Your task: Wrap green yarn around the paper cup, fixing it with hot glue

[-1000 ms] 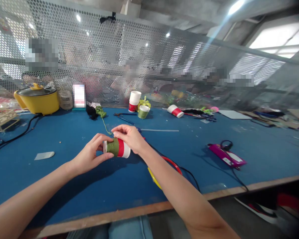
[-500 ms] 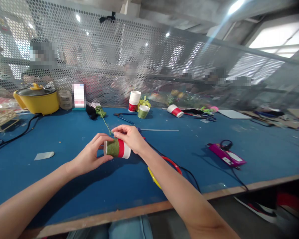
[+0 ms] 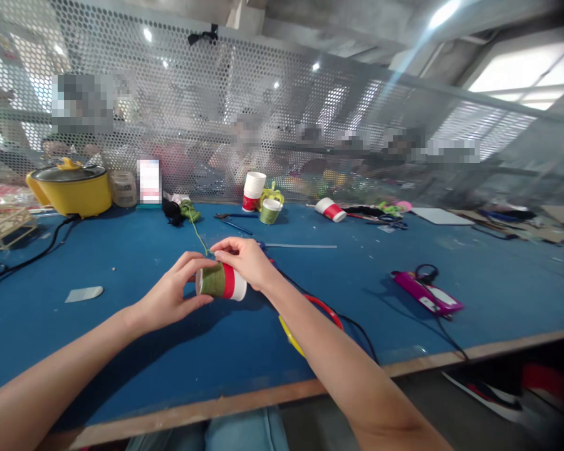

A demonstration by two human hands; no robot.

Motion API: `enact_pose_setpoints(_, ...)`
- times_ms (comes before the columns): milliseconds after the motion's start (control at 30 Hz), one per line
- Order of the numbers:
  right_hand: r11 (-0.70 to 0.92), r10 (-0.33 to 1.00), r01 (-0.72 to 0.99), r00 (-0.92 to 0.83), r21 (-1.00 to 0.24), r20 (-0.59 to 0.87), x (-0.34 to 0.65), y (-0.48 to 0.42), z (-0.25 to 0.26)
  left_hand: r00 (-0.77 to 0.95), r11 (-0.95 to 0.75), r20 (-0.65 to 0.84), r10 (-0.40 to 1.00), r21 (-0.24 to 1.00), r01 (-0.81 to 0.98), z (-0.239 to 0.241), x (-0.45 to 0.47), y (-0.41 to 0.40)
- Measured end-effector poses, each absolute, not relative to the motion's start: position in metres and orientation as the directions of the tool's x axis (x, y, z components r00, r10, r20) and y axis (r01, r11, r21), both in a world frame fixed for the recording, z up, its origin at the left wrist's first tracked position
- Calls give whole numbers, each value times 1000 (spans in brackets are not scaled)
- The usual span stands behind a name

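A paper cup (image 3: 229, 282) lies on its side in front of me, white with a red band, part of it wound with green yarn (image 3: 212, 281). My left hand (image 3: 176, 291) grips the wound end, thumb below and fingers on top. Just above the cup, my right hand (image 3: 241, 255) pinches the green yarn strand (image 3: 200, 238) between thumb and fingertips. That strand runs back to a green yarn bundle (image 3: 190, 210) beside black yarn (image 3: 172, 212). Under my right forearm lies a tool with red and yellow handles (image 3: 324, 309), partly hidden.
Behind stand a stack of paper cups (image 3: 254, 190), a green-wrapped cup (image 3: 270, 212), pliers (image 3: 235, 219) and a yellow electric pot (image 3: 73, 188). Another cup (image 3: 330, 210) lies tipped over. A purple device (image 3: 427, 294) with a cable sits right. A perforated metal screen (image 3: 282, 100) borders the blue table (image 3: 136, 369).
Almost nothing differs. Both hands keep their hold on the cup and the yarn, with only a very slight shift of the right fingers.
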State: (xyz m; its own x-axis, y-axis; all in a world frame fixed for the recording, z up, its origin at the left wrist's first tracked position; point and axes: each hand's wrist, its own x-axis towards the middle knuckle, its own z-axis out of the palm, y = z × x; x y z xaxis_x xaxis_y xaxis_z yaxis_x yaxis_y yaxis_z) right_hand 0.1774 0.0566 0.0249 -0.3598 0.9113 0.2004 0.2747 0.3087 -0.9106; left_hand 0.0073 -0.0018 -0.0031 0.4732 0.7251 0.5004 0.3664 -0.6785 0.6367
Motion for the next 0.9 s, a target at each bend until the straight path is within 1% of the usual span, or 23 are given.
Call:
enact_pose_setpoints(200,283,907,287,-389,-915,159,177,55,25,511,-677,457,728,596,432,-2,6,-3)
enact_pose_setpoints(433,166,906,288,-422,-943,30,175,54,26,566,-699,420,710,523,489,-2,6,-5)
enact_pose_setpoints(667,48,878,203,-475,-978,-56,177,59,22,587,-694,387,711,521,497,-2,8,-5)
enact_pose_setpoints(900,-40,860,203,-491,-978,-137,177,61,21,598,-688,364,714,521,505,-1,11,-6)
